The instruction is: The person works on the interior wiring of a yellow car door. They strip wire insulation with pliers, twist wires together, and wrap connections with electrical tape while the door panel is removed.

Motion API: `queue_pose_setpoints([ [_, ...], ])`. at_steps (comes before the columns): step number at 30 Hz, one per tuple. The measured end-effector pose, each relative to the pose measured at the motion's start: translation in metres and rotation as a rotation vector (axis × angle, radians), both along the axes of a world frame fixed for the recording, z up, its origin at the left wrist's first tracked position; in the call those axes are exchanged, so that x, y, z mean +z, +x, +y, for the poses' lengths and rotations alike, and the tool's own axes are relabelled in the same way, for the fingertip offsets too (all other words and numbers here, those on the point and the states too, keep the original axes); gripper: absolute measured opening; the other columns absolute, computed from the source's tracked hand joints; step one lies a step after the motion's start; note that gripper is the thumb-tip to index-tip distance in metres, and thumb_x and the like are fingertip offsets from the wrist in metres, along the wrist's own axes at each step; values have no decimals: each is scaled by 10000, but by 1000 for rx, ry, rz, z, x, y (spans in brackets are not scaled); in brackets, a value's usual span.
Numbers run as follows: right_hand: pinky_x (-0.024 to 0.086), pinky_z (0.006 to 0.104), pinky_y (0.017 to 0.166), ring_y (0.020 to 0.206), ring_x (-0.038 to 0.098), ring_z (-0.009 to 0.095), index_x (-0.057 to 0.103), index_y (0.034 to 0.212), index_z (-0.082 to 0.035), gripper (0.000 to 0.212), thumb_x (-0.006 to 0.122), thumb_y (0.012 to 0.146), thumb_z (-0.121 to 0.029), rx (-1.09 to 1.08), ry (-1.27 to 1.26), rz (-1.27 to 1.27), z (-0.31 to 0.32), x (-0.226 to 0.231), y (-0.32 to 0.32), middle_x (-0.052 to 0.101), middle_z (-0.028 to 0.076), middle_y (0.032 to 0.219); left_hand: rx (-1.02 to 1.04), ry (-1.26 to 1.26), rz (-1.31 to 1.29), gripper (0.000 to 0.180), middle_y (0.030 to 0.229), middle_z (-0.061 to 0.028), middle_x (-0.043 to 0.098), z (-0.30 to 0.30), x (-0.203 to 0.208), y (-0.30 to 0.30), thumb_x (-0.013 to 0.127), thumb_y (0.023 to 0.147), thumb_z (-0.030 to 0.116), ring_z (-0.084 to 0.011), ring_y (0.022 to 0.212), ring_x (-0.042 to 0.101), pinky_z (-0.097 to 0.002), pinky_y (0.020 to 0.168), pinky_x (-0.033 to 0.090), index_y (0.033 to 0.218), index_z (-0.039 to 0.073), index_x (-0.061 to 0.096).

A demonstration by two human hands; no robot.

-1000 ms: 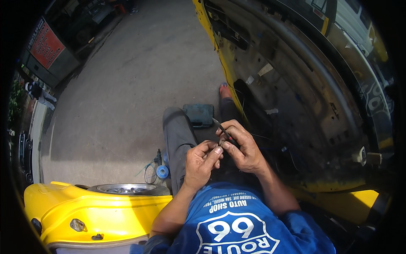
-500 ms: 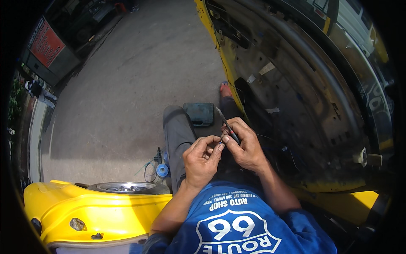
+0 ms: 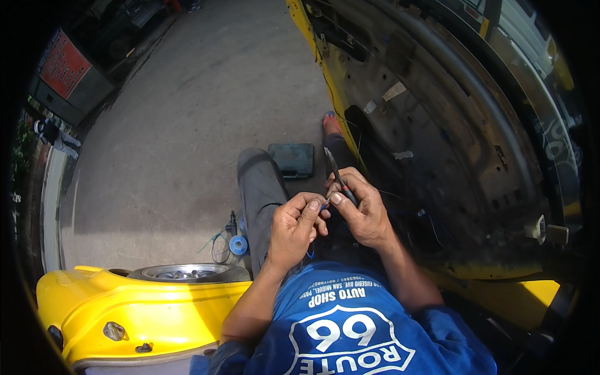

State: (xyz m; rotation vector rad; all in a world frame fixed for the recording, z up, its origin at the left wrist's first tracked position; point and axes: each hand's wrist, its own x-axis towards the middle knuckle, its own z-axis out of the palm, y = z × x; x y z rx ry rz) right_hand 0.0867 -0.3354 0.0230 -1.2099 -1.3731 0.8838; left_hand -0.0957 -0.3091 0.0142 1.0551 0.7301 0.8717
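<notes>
Between the thumb and fingertips of my left hand point(image 3: 291, 230) is a thin blue wire point(image 3: 310, 253), part of which hangs below the palm. My right hand point(image 3: 364, 211) is closed around pliers point(image 3: 332, 165) with dark jaws and red-and-black handles, the jaws pointing away from me. The right thumb and forefinger also pinch at the wire's end, right against the left fingertips. Both hands meet above my lap. The exact state of the wire's tip is too small to make out.
A stripped yellow car door point(image 3: 437, 125) stands open on the right. At the left is yellow bodywork point(image 3: 156, 312) with a wheel point(image 3: 187, 273). A dark teal case point(image 3: 292, 160) lies on the concrete ground point(image 3: 187, 125). A blue spool point(image 3: 238, 245) sits beside my left leg point(image 3: 257, 187).
My left hand has turned upward, its thumb now pointing at the right fingertips. The pliers have tilted more upright, and the blue wire now shows below the left palm.
</notes>
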Motion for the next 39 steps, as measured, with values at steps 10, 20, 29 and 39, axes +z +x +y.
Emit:
queue_pose_setpoints([
  [10,490,293,938,1008,609,131,671,1031,33,165,695,979,-121,33,-123,242,-4,-4,-2,626,60,1089,293,383,263,124,892,-109,744,-6,-3,6,778,971,61,-110,685,696,-242,589,553,999,-55,745],
  [20,492,298,890,958,593,123,669,1027,61,149,612,926,-33,-7,-180,163,-7,-4,-10,616,61,1051,263,547,410,113,857,-106,729,-10,-1,8,757,974,79,-132,714,679,-295,659,526,989,-31,735],
  [29,530,348,768,833,647,239,658,928,56,176,659,795,-60,-56,248,-283,4,4,-8,651,138,1021,3,-307,-210,174,801,-1,593,-10,-10,-8,655,1076,182,-6,568,388,-177,489,281,1115,17,695],
  [39,505,346,994,1092,659,213,737,1065,41,199,759,906,-78,119,-118,130,1,9,-1,672,122,1149,62,-239,-288,184,842,1,594,-9,-16,-8,647,1089,185,-7,573,390,-176,497,294,1150,16,685],
])
